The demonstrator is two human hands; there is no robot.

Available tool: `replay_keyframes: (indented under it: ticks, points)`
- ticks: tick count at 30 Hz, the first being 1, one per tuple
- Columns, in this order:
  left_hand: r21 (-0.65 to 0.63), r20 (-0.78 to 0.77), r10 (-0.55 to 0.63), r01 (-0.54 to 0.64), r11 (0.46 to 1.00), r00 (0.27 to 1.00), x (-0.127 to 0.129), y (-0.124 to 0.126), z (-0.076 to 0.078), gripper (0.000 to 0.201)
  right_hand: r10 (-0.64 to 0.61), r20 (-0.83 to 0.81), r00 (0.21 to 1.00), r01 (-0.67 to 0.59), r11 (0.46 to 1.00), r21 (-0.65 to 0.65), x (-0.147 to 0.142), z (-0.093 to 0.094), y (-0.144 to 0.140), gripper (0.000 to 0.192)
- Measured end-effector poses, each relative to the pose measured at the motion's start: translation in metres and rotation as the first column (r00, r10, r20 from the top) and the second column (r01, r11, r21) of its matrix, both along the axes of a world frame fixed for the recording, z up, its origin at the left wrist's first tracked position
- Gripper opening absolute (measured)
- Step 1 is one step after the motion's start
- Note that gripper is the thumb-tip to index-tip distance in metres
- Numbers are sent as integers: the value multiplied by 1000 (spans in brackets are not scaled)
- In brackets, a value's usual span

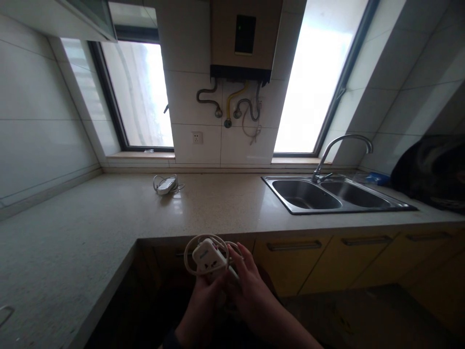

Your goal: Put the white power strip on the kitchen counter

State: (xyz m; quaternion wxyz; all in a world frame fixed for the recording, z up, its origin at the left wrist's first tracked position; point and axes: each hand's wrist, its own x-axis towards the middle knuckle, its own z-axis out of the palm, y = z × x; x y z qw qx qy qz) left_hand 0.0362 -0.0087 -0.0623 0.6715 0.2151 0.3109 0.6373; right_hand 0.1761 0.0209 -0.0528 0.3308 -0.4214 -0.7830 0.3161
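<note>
Below the countertop (pixel 109 218) edge, both hands meet palms inward: the left hand (pixel 203 303) and right hand (pixel 250 286) together clasp a white power strip (pixel 209 257) with its coiled cord (pixel 189 252). Another coiled white strip (pixel 166 184) lies on the counter, well apart, left of the double sink (pixel 327 196).

Glossy white plastic power strip (pixel 209 258); speckled polished stone countertop (pixel 109 218); shiny steel sink (pixel 399 206); glazed wall tiles (pixel 189 97).
</note>
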Motion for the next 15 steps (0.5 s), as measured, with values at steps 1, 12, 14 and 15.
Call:
replay_keyframes:
  ticks: [1,12,14,15]
  points:
    - [2,-33,6,-6,1000,999,1,-1,2,71,0,-11,1000,0,1000,7,0,0,0,70]
    - [-20,-66,11,-13,1000,998,-2,2,7,69,-2,-104,995,-9,994,-105,-2,1,-6,90]
    - [-20,-75,8,-9,1000,997,-3,3,6,68,-11,-119,993,-4,993,-122,-3,1,-7,90]
    - [-15,-84,6,-7,1000,996,-4,3,6,68,-14,-130,991,-4,991,-133,-3,2,-7,89]
